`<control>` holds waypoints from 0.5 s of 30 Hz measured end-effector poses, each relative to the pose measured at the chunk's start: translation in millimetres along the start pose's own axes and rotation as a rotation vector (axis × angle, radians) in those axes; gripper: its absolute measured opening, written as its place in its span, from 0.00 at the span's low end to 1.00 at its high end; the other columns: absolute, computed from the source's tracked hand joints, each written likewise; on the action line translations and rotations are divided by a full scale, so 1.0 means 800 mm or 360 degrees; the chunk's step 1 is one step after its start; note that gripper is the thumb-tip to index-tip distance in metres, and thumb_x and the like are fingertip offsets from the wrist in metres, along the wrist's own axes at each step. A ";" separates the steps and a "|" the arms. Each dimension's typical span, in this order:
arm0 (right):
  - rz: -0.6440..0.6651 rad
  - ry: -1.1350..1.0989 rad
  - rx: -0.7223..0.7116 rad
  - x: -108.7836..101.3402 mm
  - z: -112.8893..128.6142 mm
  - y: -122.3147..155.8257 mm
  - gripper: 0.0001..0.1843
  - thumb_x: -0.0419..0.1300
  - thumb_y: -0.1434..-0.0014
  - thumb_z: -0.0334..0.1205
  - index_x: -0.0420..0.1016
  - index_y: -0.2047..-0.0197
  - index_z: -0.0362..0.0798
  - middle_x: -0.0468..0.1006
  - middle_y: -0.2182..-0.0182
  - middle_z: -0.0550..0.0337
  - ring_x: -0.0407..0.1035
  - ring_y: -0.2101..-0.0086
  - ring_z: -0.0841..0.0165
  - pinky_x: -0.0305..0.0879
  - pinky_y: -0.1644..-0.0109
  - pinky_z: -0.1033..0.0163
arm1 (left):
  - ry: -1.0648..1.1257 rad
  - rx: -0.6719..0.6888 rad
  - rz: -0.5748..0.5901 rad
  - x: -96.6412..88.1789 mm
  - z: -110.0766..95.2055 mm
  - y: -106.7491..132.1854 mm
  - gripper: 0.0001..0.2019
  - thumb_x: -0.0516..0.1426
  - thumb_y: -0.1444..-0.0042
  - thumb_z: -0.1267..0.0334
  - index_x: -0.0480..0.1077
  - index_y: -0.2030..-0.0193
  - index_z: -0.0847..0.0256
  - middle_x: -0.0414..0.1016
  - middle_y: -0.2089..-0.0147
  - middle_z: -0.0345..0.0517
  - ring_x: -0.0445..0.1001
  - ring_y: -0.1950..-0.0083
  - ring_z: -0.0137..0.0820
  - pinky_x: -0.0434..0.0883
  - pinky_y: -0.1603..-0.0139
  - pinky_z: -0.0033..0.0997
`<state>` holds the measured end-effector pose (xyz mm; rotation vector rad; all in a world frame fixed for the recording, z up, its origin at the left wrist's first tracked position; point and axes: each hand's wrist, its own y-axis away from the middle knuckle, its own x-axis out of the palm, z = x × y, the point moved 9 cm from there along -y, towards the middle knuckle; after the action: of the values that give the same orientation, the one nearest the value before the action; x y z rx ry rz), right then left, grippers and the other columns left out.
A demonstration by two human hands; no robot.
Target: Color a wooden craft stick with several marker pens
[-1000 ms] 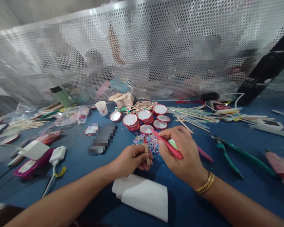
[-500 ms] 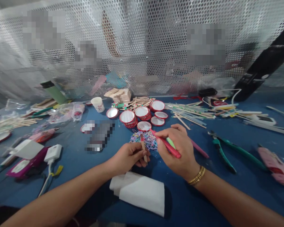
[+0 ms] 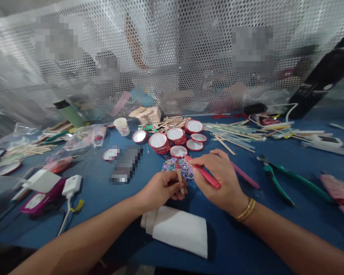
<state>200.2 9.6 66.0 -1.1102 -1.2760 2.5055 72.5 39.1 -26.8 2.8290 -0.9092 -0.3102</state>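
Observation:
Between its thumb and fingers my left hand (image 3: 167,187) holds a flat wooden stick (image 3: 180,177) upright, with a reddish patch near its top. My right hand (image 3: 218,177) grips a red pen-like tool (image 3: 205,175), its tip pointing up and left, close to the stick's upper end; I cannot tell if they touch. Beyond both hands lies a pile of small multicoloured rings or bands (image 3: 172,164). Red-rimmed round lids (image 3: 159,140), some stacked, sit just behind that pile. A folded white cloth (image 3: 180,231) lies in front of my hands.
To the right are green-handled pliers (image 3: 278,187) and a pink-wrapped tool (image 3: 339,196). A phone (image 3: 126,164), a paper cup (image 3: 122,126) and a white charger plug (image 3: 72,186) lie leftward. Loose sticks and straws (image 3: 235,133) spread behind, before a perforated metal screen (image 3: 172,57).
The whole view has shifted slightly, so everything appears a little farther right. Both hands keep their holds, and the pen-like tool stays near the stick's top.

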 end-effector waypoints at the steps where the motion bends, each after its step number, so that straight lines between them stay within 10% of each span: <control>1: -0.0001 0.0000 -0.0003 0.000 0.000 0.000 0.10 0.58 0.43 0.33 0.73 0.57 0.51 0.80 0.64 0.61 0.74 0.64 0.66 0.57 0.46 0.50 | 0.0010 0.0023 0.0001 0.000 0.000 0.000 0.15 0.61 0.44 0.52 0.70 0.62 0.63 0.76 0.66 0.45 0.74 0.71 0.25 0.71 0.70 0.24; 15: -0.0211 -0.0083 -0.0101 -0.017 0.015 0.007 0.05 0.58 0.45 0.31 0.66 0.68 0.51 0.73 0.75 0.66 0.67 0.75 0.69 0.63 0.48 0.47 | 0.0023 -0.0004 0.0038 0.002 0.001 -0.001 0.22 0.59 0.44 0.44 0.71 0.61 0.65 0.74 0.69 0.44 0.74 0.72 0.25 0.71 0.71 0.23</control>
<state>203.5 -7.7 73.8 -0.9447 -1.4031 2.4278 74.1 38.7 -27.8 2.8125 -0.9384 -0.2874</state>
